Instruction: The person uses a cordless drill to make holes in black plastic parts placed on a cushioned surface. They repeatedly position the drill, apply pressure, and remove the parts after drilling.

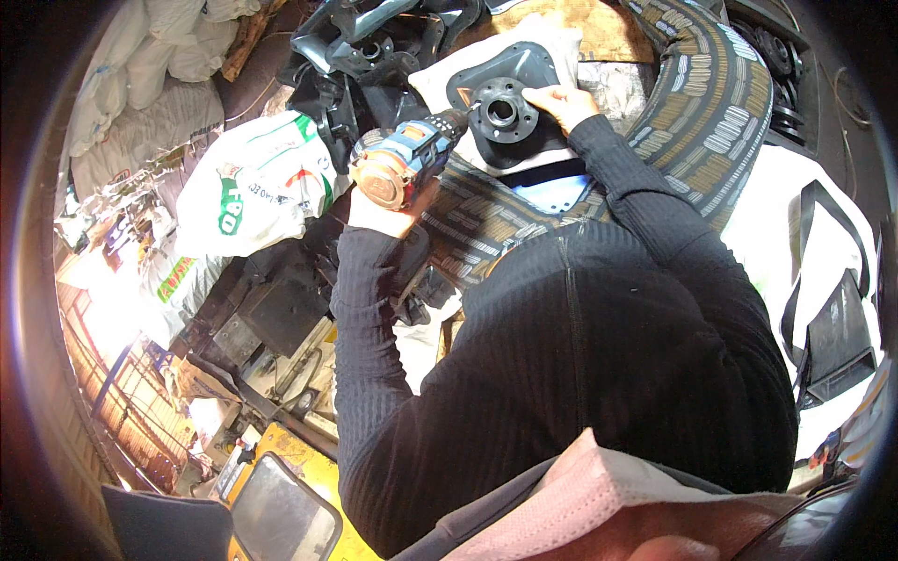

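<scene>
A black molded part [494, 151] with rounded corners lies on a white pad in front of me. A round flanged hub [524, 123] with a ring of holes rises from its middle. My left hand [385, 215] is closed round the grip of a blue and orange cordless drill [412, 154]. The drill's dark chuck points at the hub's left side, very close to its rim. My right hand [567, 107] pinches at the hub's upper right edge; whatever is between the fingertips is too small to make out.
More black molded parts [351, 56] are piled at the far left of the pad. A filled white bag [271, 182] stands left of the drill. Patterned fabric [725, 103] curves round the right side. A white bag with a black strap [762, 220] lies at the right.
</scene>
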Tool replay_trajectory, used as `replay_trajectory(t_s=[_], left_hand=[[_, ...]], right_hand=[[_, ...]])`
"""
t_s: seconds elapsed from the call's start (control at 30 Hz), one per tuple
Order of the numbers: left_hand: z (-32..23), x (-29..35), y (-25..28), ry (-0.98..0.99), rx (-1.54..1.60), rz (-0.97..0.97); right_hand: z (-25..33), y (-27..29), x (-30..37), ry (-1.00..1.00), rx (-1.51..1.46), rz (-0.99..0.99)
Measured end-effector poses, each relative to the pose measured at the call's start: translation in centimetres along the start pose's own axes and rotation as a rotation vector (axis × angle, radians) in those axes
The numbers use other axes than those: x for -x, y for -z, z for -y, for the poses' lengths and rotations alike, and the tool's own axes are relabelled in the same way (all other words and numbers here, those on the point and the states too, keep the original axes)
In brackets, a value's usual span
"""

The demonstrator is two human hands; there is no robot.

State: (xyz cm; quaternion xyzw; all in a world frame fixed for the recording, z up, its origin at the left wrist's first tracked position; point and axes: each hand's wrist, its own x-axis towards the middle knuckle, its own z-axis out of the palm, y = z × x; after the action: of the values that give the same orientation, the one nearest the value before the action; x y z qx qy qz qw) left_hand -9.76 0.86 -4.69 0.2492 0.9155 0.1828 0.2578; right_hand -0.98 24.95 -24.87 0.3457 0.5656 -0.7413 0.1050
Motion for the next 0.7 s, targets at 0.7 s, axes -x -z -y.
replay_trajectory(t_s=[0.7], left_hand=[[-0.2, -4.5, 0.5, -0.014, -0.043, 0.397]], right_hand=[[1.7, -0.5, 1.1, -0.017, 0.076, 0.123]])
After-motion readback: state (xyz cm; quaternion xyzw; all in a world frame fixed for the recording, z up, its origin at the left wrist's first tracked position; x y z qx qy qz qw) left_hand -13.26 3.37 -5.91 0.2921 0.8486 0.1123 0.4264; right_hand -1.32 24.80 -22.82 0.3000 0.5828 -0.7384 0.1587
